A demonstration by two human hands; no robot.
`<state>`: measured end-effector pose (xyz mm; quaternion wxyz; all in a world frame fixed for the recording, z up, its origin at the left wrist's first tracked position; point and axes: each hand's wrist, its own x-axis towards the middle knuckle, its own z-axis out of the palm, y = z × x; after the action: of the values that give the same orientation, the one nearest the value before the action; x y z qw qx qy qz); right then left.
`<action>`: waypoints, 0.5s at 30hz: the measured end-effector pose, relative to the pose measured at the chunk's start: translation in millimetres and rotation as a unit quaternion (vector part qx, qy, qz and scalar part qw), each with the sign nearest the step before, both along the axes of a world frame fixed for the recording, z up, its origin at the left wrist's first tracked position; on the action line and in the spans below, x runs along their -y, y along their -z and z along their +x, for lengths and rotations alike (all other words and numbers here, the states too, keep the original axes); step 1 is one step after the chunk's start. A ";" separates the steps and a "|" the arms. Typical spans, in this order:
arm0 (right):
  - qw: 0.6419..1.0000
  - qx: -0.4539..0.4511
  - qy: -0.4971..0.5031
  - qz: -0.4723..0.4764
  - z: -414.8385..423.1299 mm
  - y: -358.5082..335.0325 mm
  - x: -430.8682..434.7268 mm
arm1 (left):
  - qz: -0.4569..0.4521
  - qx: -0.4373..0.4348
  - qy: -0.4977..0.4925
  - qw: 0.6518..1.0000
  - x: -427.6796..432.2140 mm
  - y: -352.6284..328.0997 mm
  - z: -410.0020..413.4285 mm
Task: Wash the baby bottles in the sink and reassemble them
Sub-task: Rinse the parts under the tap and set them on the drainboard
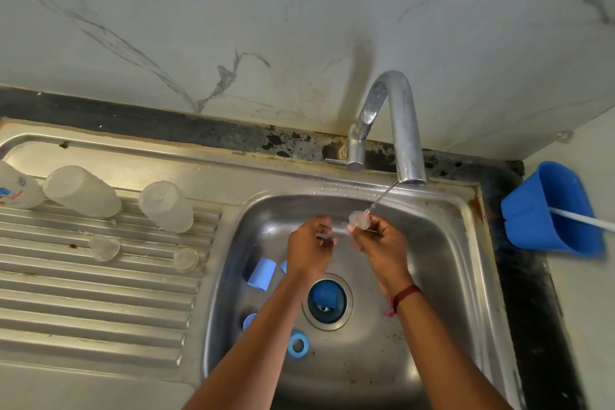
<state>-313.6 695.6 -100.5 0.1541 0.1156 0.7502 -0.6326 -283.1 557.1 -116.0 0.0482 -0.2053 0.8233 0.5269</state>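
Note:
My right hand (379, 240) pinches a clear silicone teat (359, 219) under a thin stream from the tap (396, 130), over the steel sink (466, 243). My left hand (309, 246) is close beside it with curled fingers; whether it holds the teat or another clear part I cannot tell. In the basin lie a blue cap (262, 275), a blue screw ring (298, 344) and another blue ring (249, 321) partly behind my left forearm. On the drainboard stand three upturned clear bottles (81, 191) (165, 206) (16, 188) and two clear teats (104, 248) (185, 259).
A blue piece sits in the drain opening (326, 299). A blue plastic holder (552, 210) with a white stick in it lies on the counter to the right. A marbled wall rises behind the tap.

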 end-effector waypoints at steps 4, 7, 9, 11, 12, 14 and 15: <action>0.998 -0.006 -0.056 0.037 5.0 4.8 4.2 | 0.035 0.033 -0.037 0.998 10.2 2.9 5.5; 0.998 -0.011 -0.053 0.039 5.1 6.7 5.0 | 0.079 0.031 -0.043 0.995 11.7 3.6 8.2; 0.997 -0.010 -0.072 0.028 6.9 8.0 6.1 | 0.158 0.038 -0.047 0.986 10.8 0.8 7.9; 0.998 -0.004 -0.058 0.001 6.1 5.8 6.3 | 0.247 0.043 -0.051 0.967 8.0 -5.8 6.4; 0.998 -0.005 -0.064 -0.002 4.8 3.9 6.0 | 0.278 0.044 -0.049 0.958 6.5 -9.6 5.3; 0.995 -0.023 -0.096 0.021 2.2 1.0 5.2 | 0.306 0.047 -0.037 0.950 2.5 -16.4 3.0; 0.994 -0.031 -0.101 0.035 1.3 -0.8 4.7 | 0.313 0.050 -0.034 0.948 0.2 -18.7 1.8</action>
<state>-312.3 690.8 -99.7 0.1897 0.0245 0.7842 -0.5902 -281.4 556.9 -97.3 0.1329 -0.2341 0.6058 0.7487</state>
